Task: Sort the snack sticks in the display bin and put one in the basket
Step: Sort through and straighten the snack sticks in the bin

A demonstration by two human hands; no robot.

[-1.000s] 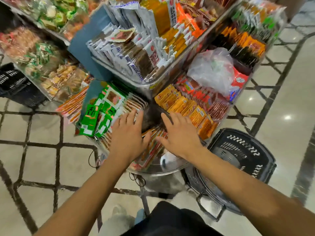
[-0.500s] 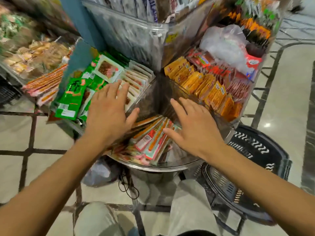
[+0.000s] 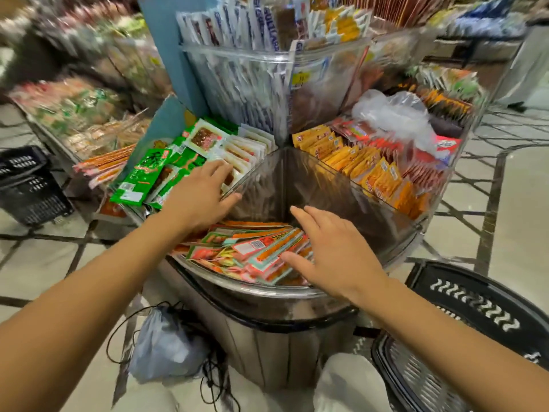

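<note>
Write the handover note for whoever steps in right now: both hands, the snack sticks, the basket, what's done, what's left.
Left hand: open, empty, on the clear divider beside the green packets.
Right hand: open, empty, fingers spread over the snack sticks.
Snack sticks: loose, uneven pile in the front compartment of the display bin.
Basket: black, on the floor at lower right; no stick visible in it.
Done: nothing picked.
Left: straighten the sticks, take one, drop it in the basket.

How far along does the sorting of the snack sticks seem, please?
Nothing looks finished: the snack sticks lie jumbled in the front compartment. Both open hands, left hand and right hand, reach over them, holding nothing. Still left: tidying, then one into the black basket.
</note>
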